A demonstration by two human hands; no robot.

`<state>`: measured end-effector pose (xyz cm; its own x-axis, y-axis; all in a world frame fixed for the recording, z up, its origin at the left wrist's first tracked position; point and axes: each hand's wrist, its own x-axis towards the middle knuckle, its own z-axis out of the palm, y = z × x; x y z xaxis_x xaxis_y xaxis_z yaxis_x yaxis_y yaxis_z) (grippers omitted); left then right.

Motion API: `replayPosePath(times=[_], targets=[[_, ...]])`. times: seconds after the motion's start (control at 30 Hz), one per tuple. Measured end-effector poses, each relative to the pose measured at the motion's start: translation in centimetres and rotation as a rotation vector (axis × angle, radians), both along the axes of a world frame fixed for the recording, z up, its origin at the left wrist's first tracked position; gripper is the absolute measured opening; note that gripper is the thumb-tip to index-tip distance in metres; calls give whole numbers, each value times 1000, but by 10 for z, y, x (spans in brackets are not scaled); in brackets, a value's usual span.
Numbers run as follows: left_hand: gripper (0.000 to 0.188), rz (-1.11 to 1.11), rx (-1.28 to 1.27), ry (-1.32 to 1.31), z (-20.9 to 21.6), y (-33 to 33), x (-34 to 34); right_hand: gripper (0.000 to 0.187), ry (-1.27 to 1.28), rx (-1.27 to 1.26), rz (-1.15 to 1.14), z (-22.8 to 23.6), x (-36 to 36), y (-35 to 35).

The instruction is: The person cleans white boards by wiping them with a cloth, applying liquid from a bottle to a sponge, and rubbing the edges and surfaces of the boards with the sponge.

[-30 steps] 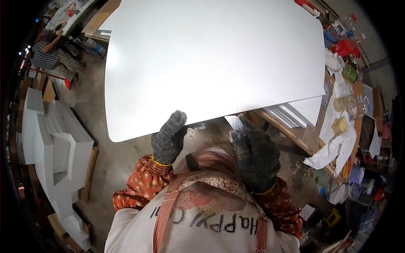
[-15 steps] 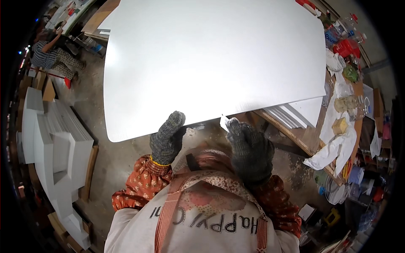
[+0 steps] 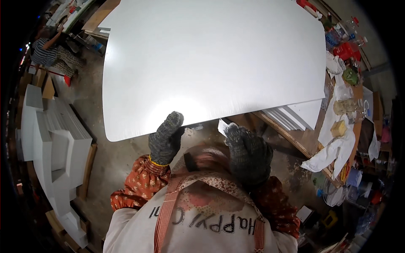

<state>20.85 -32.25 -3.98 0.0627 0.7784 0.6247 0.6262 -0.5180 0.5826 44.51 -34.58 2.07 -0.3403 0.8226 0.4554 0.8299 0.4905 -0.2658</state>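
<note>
A large white panel point(image 3: 211, 59) with rounded corners stretches out in front of me, its near edge slanting up toward the right. My left hand point(image 3: 166, 139), in a dark grey knit glove, is closed on that near edge; the thumb side lies on top and the fingers underneath are hidden. To its right, my gloved right hand point(image 3: 249, 154) pinches a small white flat piece point(image 3: 222, 127) just beside the panel's edge. Whether the piece touches the edge, I cannot tell.
More white panels point(image 3: 291, 118) lie stacked under the right side on a wooden bench point(image 3: 287, 137). Cloths point(image 3: 333, 145), a yellow sponge point(image 3: 338, 128) and bottles crowd the right. Stacked white boards point(image 3: 63, 147) stand at left. A person point(image 3: 52, 52) is at the far left.
My right hand has shifted slightly left and down with the white piece, which now shows more clearly apart from the edge. The left hand keeps its hold; a bright glare appears near it.
</note>
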Motion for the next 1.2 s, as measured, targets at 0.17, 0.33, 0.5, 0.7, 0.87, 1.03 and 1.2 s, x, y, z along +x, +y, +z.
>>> replayPosePath(times=[0.17, 0.33, 0.5, 0.7, 0.87, 1.03, 1.2], targets=[[42, -20, -25, -49, -5, -1, 0, 41, -85, -54, -44, -5, -6, 0], [56, -65, 78, 178, -6, 1, -9, 38, 46, -10, 11, 2, 0, -2], [42, 36, 10, 149, -5, -1, -3, 33, 18, -87, -25, 2, -3, 5], [50, -140, -74, -107, -30, 0, -12, 31, 47, -123, 0, 10, 9, 1], [28, -135, -664, -1305, 24, -1, 26, 36, -294, 394, -85, -24, 18, 10], [30, -58, -496, -896, 12, 3, 21, 32, -24, -94, -173, 29, 85, 0], [22, -72, -599, -1369, 23, 9, 40, 29, -40, 32, -293, 12, 159, 16]])
